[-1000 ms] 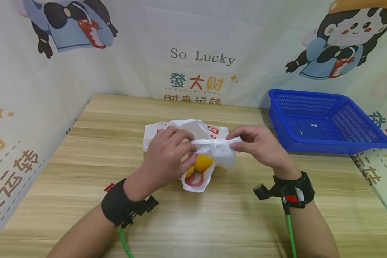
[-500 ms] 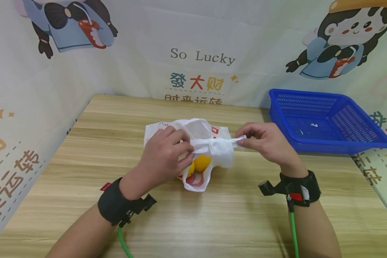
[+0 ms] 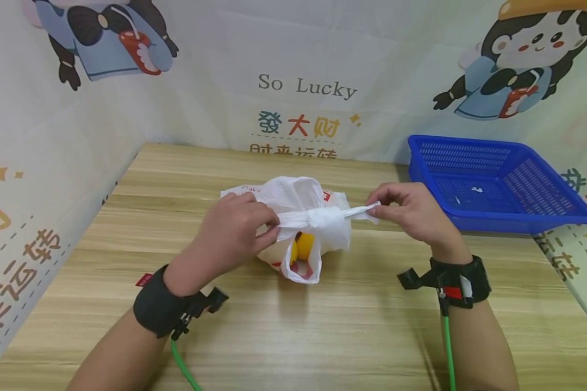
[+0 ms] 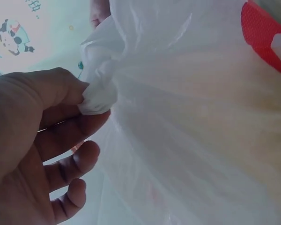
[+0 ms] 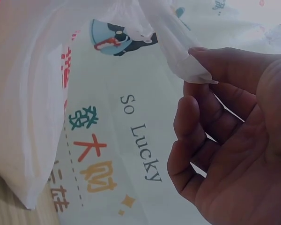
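A white plastic bag [image 3: 293, 195] with red print sits mid-table, its two handles crossed in a twist or knot on top. Yellow-orange round fruit [image 3: 304, 247] shows through a gap in its near side; how many pieces are inside is hidden. My left hand [image 3: 235, 225] pinches one handle end [image 4: 98, 96] between thumb and forefinger, the other fingers loosely bent. On the opposite side, my right hand [image 3: 413, 212] pinches the other handle end [image 5: 194, 70] with thumb and forefinger. The handles stretch fairly taut between both hands.
At the back right stands a blue perforated plastic basket [image 3: 499, 212] with small white scraps on its bottom. A printed cloth [image 3: 293, 49] encloses the back and sides of the wooden table [image 3: 293, 336]. Green cables run from both wrist straps.
Both hands have moved apart, the left leftward and the right rightward and slightly up. The twist in the handles is drawn tighter, and the gap showing the fruit has narrowed.
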The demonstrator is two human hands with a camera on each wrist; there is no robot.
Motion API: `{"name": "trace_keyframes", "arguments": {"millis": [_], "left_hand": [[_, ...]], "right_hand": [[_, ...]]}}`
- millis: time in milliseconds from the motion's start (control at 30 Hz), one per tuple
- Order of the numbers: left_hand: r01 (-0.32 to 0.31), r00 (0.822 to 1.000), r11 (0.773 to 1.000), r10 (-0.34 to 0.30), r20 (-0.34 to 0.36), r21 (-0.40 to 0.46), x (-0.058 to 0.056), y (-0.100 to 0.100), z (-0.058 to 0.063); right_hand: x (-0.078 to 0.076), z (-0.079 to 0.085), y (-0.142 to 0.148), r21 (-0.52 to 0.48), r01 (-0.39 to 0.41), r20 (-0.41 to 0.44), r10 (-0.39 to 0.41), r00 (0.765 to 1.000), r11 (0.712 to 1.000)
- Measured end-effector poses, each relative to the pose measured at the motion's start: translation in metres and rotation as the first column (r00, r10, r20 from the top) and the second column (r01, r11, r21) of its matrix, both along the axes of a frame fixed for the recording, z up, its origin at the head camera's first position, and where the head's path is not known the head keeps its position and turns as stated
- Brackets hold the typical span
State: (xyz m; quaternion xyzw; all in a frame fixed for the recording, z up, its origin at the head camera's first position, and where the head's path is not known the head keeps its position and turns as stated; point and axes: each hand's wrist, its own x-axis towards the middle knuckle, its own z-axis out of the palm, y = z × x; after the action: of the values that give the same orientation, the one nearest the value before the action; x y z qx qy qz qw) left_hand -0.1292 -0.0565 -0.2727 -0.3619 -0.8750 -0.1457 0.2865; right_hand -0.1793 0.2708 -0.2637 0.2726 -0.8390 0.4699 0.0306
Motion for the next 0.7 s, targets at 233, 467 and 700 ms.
{"name": "trace_keyframes", "arguments": {"millis": [233, 467, 700], "left_hand": [[-0.047, 0.979, 0.998, 0.056, 0.197, -0.047, -0.009, -0.015, 0.002], [-0.081, 0.942, 0.994, 0.102, 0.320, -0.079, -0.017, -0.029, 0.004], [-0.092, 0.883, 0.991, 0.128, 0.453, -0.101, -0.023, -0.041, 0.010]], "right_hand": [[-0.009, -0.004, 0.007, 0.084, 0.051, 0.051, -0.055, 0.997, 0.995], [-0.019, -0.012, 0.014, 0.139, 0.070, 0.122, -0.087, 0.989, 0.988], [-0.022, -0.015, 0.017, 0.148, 0.066, 0.116, -0.084, 0.990, 0.987]]}}
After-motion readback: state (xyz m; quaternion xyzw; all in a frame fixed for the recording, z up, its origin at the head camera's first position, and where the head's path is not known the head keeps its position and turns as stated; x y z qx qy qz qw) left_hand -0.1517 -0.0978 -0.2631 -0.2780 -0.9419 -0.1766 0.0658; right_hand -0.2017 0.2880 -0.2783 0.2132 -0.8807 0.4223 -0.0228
